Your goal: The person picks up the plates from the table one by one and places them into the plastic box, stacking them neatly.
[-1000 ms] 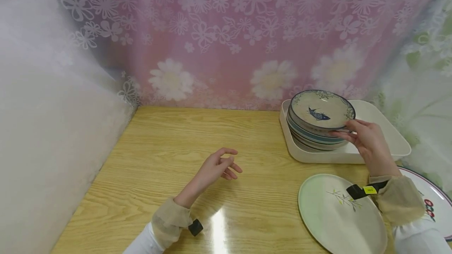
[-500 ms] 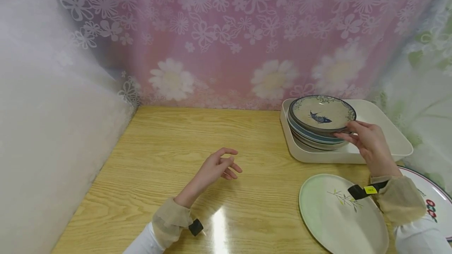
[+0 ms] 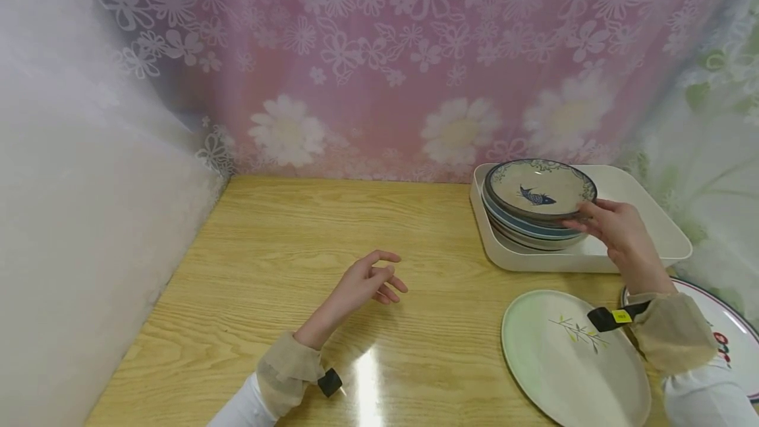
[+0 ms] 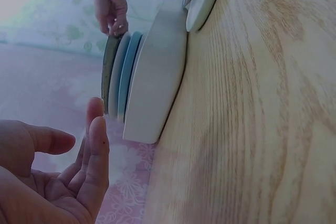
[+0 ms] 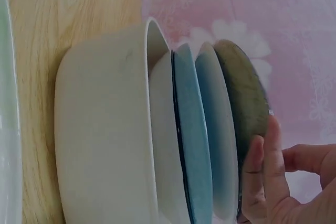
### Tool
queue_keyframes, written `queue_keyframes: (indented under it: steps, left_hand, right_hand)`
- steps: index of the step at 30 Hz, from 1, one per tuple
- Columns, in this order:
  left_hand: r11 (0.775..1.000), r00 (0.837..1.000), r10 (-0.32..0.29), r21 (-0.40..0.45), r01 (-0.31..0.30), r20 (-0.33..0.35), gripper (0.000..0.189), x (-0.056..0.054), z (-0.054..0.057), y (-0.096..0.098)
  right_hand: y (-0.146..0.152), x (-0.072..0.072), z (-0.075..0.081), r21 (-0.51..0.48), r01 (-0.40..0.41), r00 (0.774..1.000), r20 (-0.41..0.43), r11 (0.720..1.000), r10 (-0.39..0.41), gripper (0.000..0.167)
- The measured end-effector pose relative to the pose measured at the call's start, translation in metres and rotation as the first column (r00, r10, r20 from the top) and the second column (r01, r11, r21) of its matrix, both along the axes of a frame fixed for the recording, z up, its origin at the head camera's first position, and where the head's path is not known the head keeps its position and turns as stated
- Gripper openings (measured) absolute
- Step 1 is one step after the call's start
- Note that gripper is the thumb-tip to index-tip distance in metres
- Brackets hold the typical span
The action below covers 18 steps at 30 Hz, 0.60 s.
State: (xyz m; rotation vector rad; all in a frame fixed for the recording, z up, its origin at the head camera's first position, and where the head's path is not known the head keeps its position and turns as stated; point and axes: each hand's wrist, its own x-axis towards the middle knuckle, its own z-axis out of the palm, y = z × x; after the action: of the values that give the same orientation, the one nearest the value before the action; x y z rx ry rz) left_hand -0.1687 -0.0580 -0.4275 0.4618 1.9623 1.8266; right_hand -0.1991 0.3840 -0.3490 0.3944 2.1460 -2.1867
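My right hand [image 3: 622, 232] pinches the near right rim of a cream plate with a blue fish [image 3: 536, 183], thumb on top and fingers underneath. That plate is topmost on a stack in a white tub [image 3: 646, 229]. Below it, the right wrist view shows a pale plate [image 5: 218, 135] and a blue plate [image 5: 194, 135]; the lower ones are partly hidden by the tub wall. Over the table, left of the tub, my left hand [image 3: 362, 282] hangs with loosely bent fingers and holds nothing.
A pale green and cream plate with a twig design [image 3: 575, 368] lies on the wooden table [image 3: 284, 242] in front of the tub. Beside it, partly under my right sleeve, is a white plate with a dark and red rim [image 3: 732, 328]. A pink flowered cloth [image 3: 367, 84] hangs behind.
The fish plate, with my right hand on its rim, has come down slightly onto the stack and sits lower than a second ago. My left hand has hardly moved.
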Motion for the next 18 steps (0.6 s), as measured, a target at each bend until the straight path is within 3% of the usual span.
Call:
queue_keyframes:
  steps: [4, 8, 18]
  left_hand:
    - [1.000, 1.000, 0.006, -0.006, -0.006, 0.000, 0.033, 0.0004, -0.0014, 0.0001]
    - [1.000, 1.000, 0.006, -0.012, -0.006, 0.000, 0.032, 0.0003, -0.0038, 0.0000]
    - [1.000, 1.000, 0.000, -0.012, 0.000, 0.003, 0.033, 0.0011, -0.0064, -0.0013]
  right_hand:
    - [-0.0017, -0.0031, -0.0004, 0.139, -0.003, 1.000, -0.002, 0.990, 0.003, 0.066]
    - [-0.0012, -0.0033, -0.0016, 0.204, 0.000, 1.000, -0.014, 0.979, 0.003, 0.078]
    - [0.0006, -0.0012, -0.0057, 0.087, 0.043, 0.999, -0.009, 0.995, -0.043, 0.085]
